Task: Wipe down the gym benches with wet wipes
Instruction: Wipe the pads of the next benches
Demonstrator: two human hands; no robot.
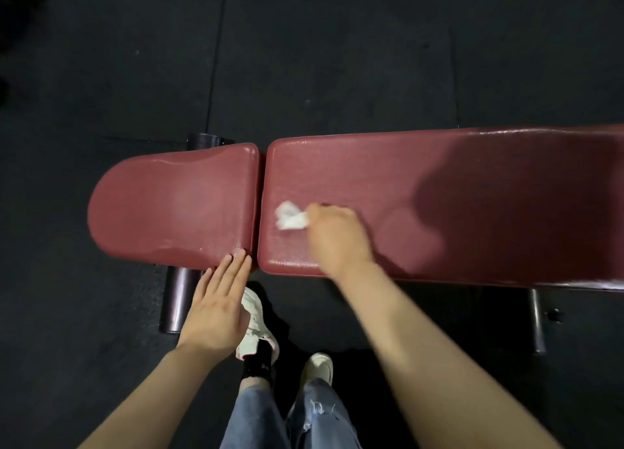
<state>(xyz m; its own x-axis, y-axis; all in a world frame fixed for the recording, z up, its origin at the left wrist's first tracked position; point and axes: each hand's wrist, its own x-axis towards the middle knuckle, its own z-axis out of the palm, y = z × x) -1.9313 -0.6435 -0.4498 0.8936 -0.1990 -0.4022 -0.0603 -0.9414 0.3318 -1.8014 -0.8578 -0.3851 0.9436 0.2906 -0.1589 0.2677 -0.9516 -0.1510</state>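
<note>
Right, status at this frame:

Right hand (337, 237): fingers curled round a crumpled wet wipe (291, 216), pressing it onto the long red pad (472, 192) of the bench; motion blur on the hand suggests a stroke under way.
Left hand (219, 307): flat, fingers straight and together, holding nothing; fingertips touch the near edge of the short rounded pad (175, 205), apparently bracing.
Wipe location: just beyond the right hand's knuckles, on the pad's left end, close to the gap (260, 205) between the two pads.
Surface state: sheen and wet streaks on both pads, so both look at least partly wiped; can't tell coverage further right of the right hand, since a shadow lies there.
Step in hand: wiping the long pad's end nearest the gap.
How to do it well: the wipe is balled up, so contact area is small. Flatten it under the fingers, use overlapping strokes, run along the pad edge at the gap and the near lip by the right wrist.
Risk: wad snags in the gap; keep pressure even.
Stance: white shoes (256, 323) under the left hand, on the dark floor (101, 77).
</note>
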